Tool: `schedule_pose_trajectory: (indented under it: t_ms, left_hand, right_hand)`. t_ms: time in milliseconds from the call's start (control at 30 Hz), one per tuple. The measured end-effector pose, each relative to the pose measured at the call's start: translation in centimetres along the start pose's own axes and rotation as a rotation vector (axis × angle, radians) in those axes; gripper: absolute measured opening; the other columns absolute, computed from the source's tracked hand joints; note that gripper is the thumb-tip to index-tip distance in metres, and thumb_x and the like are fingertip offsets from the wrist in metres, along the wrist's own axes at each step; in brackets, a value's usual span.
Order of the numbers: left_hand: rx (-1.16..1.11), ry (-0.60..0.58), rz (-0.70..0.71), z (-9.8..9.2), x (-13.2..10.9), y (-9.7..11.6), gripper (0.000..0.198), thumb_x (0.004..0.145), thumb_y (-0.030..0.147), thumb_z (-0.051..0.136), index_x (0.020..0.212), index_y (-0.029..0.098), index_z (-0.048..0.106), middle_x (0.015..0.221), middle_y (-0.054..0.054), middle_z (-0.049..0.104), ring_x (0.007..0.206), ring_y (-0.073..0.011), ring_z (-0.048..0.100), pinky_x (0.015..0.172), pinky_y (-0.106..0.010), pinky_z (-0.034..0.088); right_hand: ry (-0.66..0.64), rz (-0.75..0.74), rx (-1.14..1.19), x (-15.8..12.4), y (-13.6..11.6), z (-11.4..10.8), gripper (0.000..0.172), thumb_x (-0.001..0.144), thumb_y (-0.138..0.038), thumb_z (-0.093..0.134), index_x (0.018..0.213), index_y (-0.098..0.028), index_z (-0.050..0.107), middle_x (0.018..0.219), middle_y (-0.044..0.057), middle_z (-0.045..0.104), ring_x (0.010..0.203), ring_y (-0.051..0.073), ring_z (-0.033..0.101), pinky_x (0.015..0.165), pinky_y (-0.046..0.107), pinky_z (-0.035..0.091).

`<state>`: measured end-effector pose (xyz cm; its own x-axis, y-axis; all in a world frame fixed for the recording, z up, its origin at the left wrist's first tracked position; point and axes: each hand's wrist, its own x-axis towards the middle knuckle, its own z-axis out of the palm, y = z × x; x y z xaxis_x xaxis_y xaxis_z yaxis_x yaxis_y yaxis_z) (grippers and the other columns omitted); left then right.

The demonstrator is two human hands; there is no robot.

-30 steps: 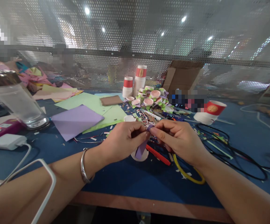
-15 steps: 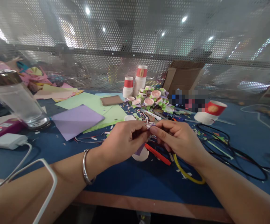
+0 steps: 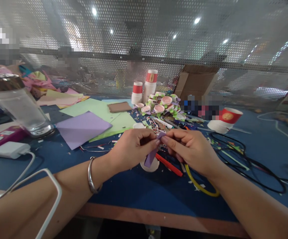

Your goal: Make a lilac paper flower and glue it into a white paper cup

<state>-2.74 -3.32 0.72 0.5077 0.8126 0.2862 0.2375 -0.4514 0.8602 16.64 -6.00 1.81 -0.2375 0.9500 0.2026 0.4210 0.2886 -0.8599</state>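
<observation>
Both hands, my left hand (image 3: pixel 134 146) and right hand (image 3: pixel 191 149), pinch a purple paper strip (image 3: pixel 151 156) between fingertips above the bench (image 3: pixel 144 192); its lower end seems to hang over a small white cup (image 3: pixel 150 165).

Purple paper strip (image 3: pixel 150 157), perhaps folded, between left hand (image 3: pixel 133 148) and right hand (image 3: pixel 191 151)

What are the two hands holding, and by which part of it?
A purple strip, pinched at its upper end between the fingertips of the left hand and the right hand; its lower end hangs free.
</observation>
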Motion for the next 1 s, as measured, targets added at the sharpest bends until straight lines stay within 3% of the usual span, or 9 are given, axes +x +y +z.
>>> schedule_pose_trajectory:
  t_ms: [167, 300, 500, 667, 800, 1000]
  left_hand:
    - [-0.197, 0.129, -0.161, -0.5, 0.6, -0.4, 0.025, 0.091, 0.033, 0.063, 0.071, 0.017, 0.059, 0.057, 0.004, 0.053, 0.05, -0.0061, 0.046, 0.049, -0.02, 0.035]
    - [-0.278, 0.178, -0.197, -0.6, 0.8, -0.8, 0.026, 0.09, 0.034, 0.064, 0.07, 0.018, 0.058, 0.053, 0.004, 0.051, 0.048, -0.0061, 0.046, 0.048, -0.02, 0.035]
    - [-0.264, 0.238, -0.167, -1.0, 1.0, -0.9, 0.025, 0.09, 0.032, 0.065, 0.072, 0.017, 0.059, 0.054, 0.004, 0.051, 0.047, -0.0052, 0.044, 0.047, -0.02, 0.034]
    - [-0.291, 0.235, -0.184, -1.2, 1.0, -0.9, 0.025, 0.09, 0.034, 0.067, 0.073, 0.017, 0.06, 0.056, 0.004, 0.053, 0.049, -0.0049, 0.046, 0.049, -0.019, 0.036]
    - [-0.388, 0.214, -0.202, -1.0, 1.0, -0.9, 0.025, 0.087, 0.036, 0.07, 0.074, 0.016, 0.063, 0.057, 0.004, 0.055, 0.049, -0.0049, 0.047, 0.049, -0.02, 0.037]
    - [-0.528, 0.196, -0.238, -0.7, 0.9, -0.7, 0.028, 0.083, 0.041, 0.075, 0.075, 0.016, 0.063, 0.062, 0.004, 0.057, 0.055, -0.0058, 0.049, 0.051, -0.019, 0.038]
  right_hand:
    - [0.101, 0.006, -0.093, 0.0, 0.4, -1.0, 0.031, 0.093, -0.046, 0.059, 0.077, -0.019, 0.065, 0.057, -0.003, 0.058, 0.039, 0.008, 0.047, 0.039, 0.022, 0.034]
    - [0.103, 0.001, -0.372, 0.3, 1.0, -1.8, 0.025, 0.091, -0.043, 0.061, 0.084, -0.02, 0.069, 0.065, -0.001, 0.065, 0.047, 0.011, 0.052, 0.048, 0.026, 0.039]
    - [-0.084, -0.019, -0.688, 0.4, 1.0, -1.9, 0.025, 0.091, -0.044, 0.061, 0.084, -0.021, 0.068, 0.077, 0.002, 0.068, 0.064, 0.016, 0.059, 0.059, 0.029, 0.04]
    - [-0.204, -0.046, -0.901, 0.3, 1.5, -1.8, 0.008, 0.087, -0.027, 0.063, 0.083, -0.02, 0.066, 0.088, 0.005, 0.064, 0.074, 0.018, 0.059, 0.066, 0.031, 0.04]
    - [-0.192, -0.086, -0.847, 0.3, 1.6, -2.1, 0.011, 0.087, -0.023, 0.061, 0.077, -0.019, 0.062, 0.085, 0.005, 0.062, 0.075, 0.019, 0.058, 0.068, 0.032, 0.041]
    - [-0.043, -0.054, -0.522, 0.2, 0.7, -2.0, 0.02, 0.092, -0.038, 0.059, 0.08, -0.022, 0.06, 0.081, 0.003, 0.063, 0.066, 0.016, 0.058, 0.057, 0.029, 0.041]
